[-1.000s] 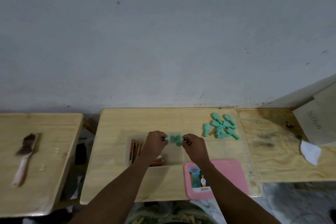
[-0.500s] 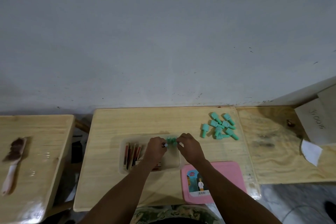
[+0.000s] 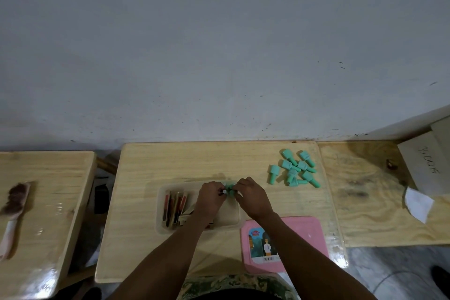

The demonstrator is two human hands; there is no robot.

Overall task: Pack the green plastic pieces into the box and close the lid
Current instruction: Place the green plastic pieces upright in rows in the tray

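Observation:
A clear plastic box point(image 3: 162, 212) lies open on the middle wooden table, with red and tan sticks standing in its left part. My left hand point(image 3: 209, 198) and my right hand point(image 3: 253, 198) meet over the box's far edge and together pinch a small cluster of green plastic pieces point(image 3: 229, 189). A loose pile of several green pieces point(image 3: 293, 171) lies on the table to the right, apart from both hands. The pink lid point(image 3: 299, 234) lies flat at the table's front right, beside the box.
A brush point(image 3: 13, 204) lies on the separate table at the left. A third table at the right holds a cardboard box point(image 3: 423, 165) and a white paper scrap point(image 3: 417, 203). Gaps separate the tables. A grey wall stands behind.
Both hands with the green pieces have stayed together over the box's far edge. The view has shifted, so the tables sit slightly further left in frame.

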